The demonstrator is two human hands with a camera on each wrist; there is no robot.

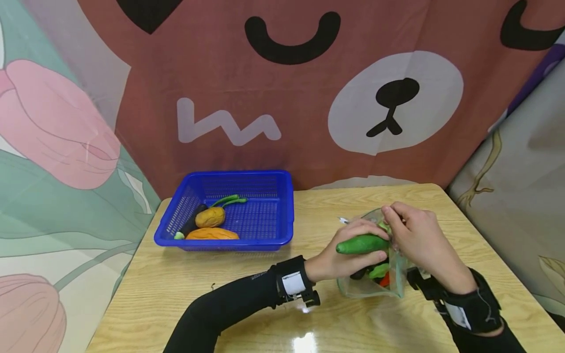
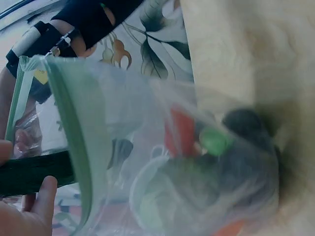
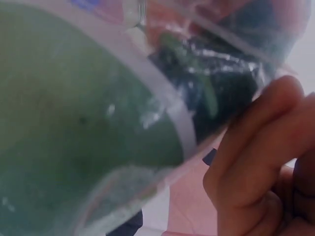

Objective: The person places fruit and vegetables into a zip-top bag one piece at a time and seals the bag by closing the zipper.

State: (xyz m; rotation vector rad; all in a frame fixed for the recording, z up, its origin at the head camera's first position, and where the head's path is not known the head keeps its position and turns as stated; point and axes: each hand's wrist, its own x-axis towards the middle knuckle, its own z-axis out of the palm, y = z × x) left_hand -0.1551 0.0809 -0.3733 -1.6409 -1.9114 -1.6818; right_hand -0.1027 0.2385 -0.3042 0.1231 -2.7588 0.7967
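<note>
My left hand (image 1: pixel 348 245) grips a green cucumber (image 1: pixel 363 244) at the mouth of a clear zip bag (image 1: pixel 368 290). In the left wrist view the cucumber (image 2: pixel 37 173) reaches in past the bag's green zip edge (image 2: pixel 74 137). The right hand (image 1: pixel 419 238) pinches the bag's rim at its far right and keeps the mouth apart. Inside the bag lie dark, green and red vegetables, among them a red piece (image 2: pixel 181 130) and a green one (image 2: pixel 215 141), blurred by the plastic. The right wrist view shows the right fingers (image 3: pixel 256 162) curled at the bag's edge.
A blue plastic basket (image 1: pixel 289 235) stands at the table's back left. It holds an eggplant (image 1: pixel 191 224), a brown potato-like vegetable (image 1: pixel 210 217), an orange ridged vegetable (image 1: pixel 213 234) and green peppers (image 1: pixel 228 200). Behind the wooden table (image 1: pixel 247 299) hangs a printed bear cloth (image 1: pixel 304 98).
</note>
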